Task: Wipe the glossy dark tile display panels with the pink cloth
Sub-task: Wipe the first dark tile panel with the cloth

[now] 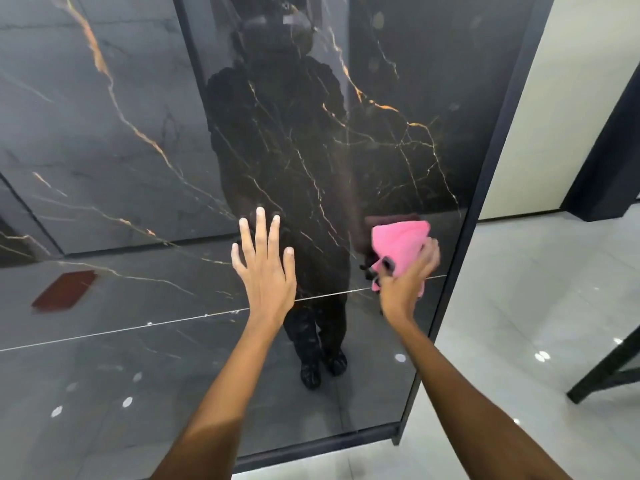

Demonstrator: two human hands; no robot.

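- Head view, the only one here: the person is mid-wipe on the tile panel (346, 150), a glossy dark slab with gold and white veins, standing upright in a black frame (491, 188).
- The right hand (407, 278) has the pink cloth (398, 245) bunched up, fingers curled round it and pressing it against the panel near its right edge, just above the thin horizontal joint line (173, 322) that crosses the panel.
- The left hand (265, 265) holds nothing. It's spread flat, fingers straight, and looks like it's resting on the glass-like surface, probably for bracing (can't be fully sure it's touching and not hovering just off it).
- So I'd say the step in hand is wiping the lower-right part of this panel. How much is already done I can't tell; the gloss hides streaks.
- Next move, my guess: sweep the cloth across toward the left hand or down past the joint, keeping even pressure, and shift the bracing hand out of the way so it doesn't leave prints on the clean part.
- Surface: very reflective, you can see a dark mirrored figure and little ceiling-light spots in it. A second veined panel (86, 126) sits just beside it on the left, angled back.
- Room: pale polished floor tiles (519, 306) on the right, a cream wall (571, 98), and a black metal leg (606, 372) of some furniture in the corner.
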